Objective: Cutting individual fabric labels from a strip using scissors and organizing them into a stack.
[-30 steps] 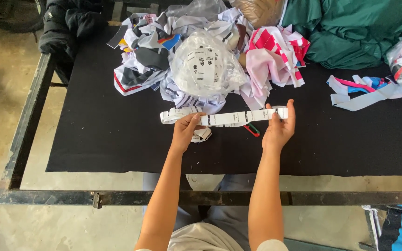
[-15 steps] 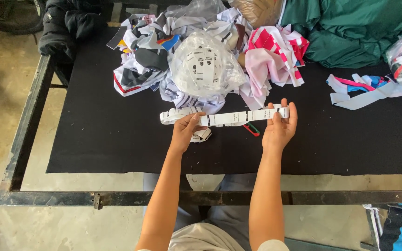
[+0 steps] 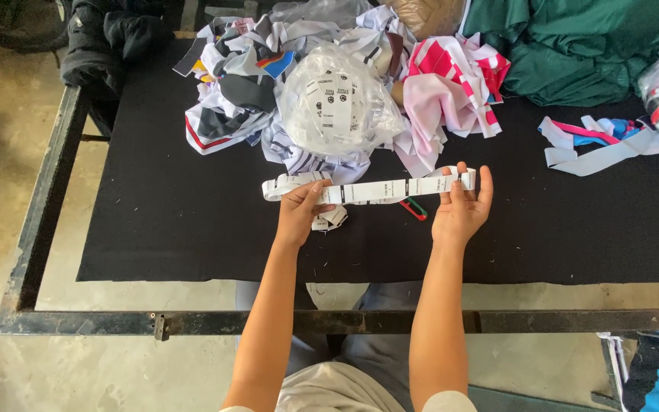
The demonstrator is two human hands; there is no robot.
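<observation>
A long white strip of printed labels (image 3: 371, 189) is stretched flat above the black cloth tabletop (image 3: 169, 221). My left hand (image 3: 301, 212) pinches it near its left end, where the strip loops over. My right hand (image 3: 463, 204) holds the right end with thumb on top and fingers spread behind. A small crumpled bit of label (image 3: 331, 220) lies under my left hand. A small red and green snipper (image 3: 413, 208) lies on the cloth between my hands.
A clear bag of label rolls (image 3: 337, 103) sits behind the strip amid a heap of fabric scraps (image 3: 230, 99). Pink striped cloth (image 3: 451, 91), green cloth (image 3: 581, 53) and loose ribbons (image 3: 596, 141) lie at right. The metal table frame (image 3: 47, 206) edges the left and front.
Both hands have shifted slightly with the strip, which stays taut between them; my right fingers have spread a little wider. Nothing else moved.
</observation>
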